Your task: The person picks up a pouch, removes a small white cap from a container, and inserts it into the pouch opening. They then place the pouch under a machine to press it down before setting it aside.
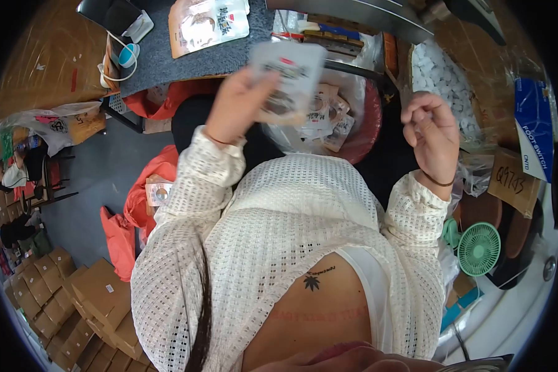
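My left hand (237, 106) grips a pouch (291, 77), white with dark printing and a red mark, held up over the front edge of the table. Motion blurs the pouch. Below and behind it is a red tub (371, 124) lined with clear plastic, with several similar printed pouches (328, 115) inside. My right hand (437, 130) is raised to the right of the tub, palm partly turned up. Its fingers are curled in toward the thumb, and nothing shows in them. More printed pouches (209, 25) lie on the grey table mat (155, 56).
A metal machine part (353, 15) spans the top. White pellets (440, 77) fill a container at the right, near a blue foot-switch box (533, 130) and a green fan (479, 248). Red bags (121, 242) lie on the floor; cardboard boxes (102, 291) stack at lower left.
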Demonstrator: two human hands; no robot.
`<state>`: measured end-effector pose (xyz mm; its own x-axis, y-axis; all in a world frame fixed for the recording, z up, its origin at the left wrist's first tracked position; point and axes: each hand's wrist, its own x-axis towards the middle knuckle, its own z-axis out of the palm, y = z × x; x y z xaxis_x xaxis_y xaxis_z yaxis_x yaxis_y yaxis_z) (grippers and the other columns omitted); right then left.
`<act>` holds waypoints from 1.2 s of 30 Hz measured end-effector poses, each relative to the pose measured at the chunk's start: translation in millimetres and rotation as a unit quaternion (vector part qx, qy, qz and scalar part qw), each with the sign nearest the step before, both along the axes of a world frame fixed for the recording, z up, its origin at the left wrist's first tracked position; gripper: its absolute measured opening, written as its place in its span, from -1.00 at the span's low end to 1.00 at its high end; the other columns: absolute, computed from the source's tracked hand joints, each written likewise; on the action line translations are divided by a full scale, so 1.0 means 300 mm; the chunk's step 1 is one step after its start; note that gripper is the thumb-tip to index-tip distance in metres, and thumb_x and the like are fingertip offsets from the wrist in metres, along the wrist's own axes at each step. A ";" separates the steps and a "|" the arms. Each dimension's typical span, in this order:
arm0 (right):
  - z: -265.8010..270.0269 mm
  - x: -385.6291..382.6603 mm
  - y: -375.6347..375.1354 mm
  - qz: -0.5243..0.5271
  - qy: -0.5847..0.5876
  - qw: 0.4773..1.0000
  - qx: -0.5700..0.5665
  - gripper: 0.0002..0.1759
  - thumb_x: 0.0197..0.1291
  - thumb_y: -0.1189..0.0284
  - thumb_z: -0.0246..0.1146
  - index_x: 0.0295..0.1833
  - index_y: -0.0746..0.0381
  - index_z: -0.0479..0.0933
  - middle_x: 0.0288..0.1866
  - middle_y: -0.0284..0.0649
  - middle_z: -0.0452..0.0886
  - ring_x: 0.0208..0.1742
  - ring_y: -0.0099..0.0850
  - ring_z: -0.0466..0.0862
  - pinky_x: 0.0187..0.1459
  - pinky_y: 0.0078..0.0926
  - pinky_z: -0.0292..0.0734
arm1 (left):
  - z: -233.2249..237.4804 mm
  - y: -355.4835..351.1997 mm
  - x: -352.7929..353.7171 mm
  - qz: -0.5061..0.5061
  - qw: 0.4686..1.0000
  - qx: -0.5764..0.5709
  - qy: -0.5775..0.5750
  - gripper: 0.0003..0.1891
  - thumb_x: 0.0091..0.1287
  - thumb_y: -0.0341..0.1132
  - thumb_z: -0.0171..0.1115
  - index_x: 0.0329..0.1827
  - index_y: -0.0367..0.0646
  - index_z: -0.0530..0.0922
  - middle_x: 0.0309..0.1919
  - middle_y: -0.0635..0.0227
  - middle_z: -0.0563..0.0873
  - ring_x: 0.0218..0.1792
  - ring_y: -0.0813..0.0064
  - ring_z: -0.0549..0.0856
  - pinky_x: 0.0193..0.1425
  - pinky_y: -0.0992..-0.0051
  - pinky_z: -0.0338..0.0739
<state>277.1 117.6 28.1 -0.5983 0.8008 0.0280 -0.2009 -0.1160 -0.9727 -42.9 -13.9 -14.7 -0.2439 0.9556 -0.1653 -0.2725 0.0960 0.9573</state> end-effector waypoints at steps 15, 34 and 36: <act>-1.275 -0.449 -0.100 0.272 -0.385 0.832 0.294 -0.59 0.33 0.38 0.26 0.25 0.27 0.65 0.11 0.10 0.75 0.16 0.04 0.74 0.21 -0.14 0.60 | -0.299 -0.053 -0.186 -0.173 0.975 -0.134 -0.040 -0.67 0.58 -0.35 0.26 0.31 -0.29 0.59 0.14 0.33 0.79 0.12 0.53 0.74 0.29 0.44 0.61; -0.429 -0.362 -0.081 0.154 -0.235 0.928 0.243 -0.71 0.44 0.51 0.29 0.22 0.24 0.67 -0.04 -0.10 0.76 -0.04 -0.27 0.75 0.00 -0.37 0.64 | -0.264 -0.068 -0.115 -0.125 0.984 -0.059 0.108 -0.76 0.46 -0.27 0.45 -0.07 -0.33 0.78 -0.40 0.51 0.76 -0.36 0.74 0.64 -0.22 0.56 0.57; -0.284 -0.296 -0.084 0.144 -0.224 0.932 0.247 -0.70 0.48 0.50 0.25 0.25 0.25 0.65 -0.05 -0.13 0.77 -0.07 -0.32 0.76 0.00 -0.41 0.65 | -0.222 -0.063 -0.052 -0.094 0.987 -0.029 0.130 -0.74 0.38 -0.27 0.52 -0.12 -0.35 0.79 -0.46 0.52 0.72 -0.41 0.79 0.56 -0.31 0.58 0.49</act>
<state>188.4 92.5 -57.1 -0.8267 0.5608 0.0461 0.2085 0.3813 -0.9006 -58.6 -33.0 -81.3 -0.1046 0.9789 -0.1757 0.0102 0.1777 0.9840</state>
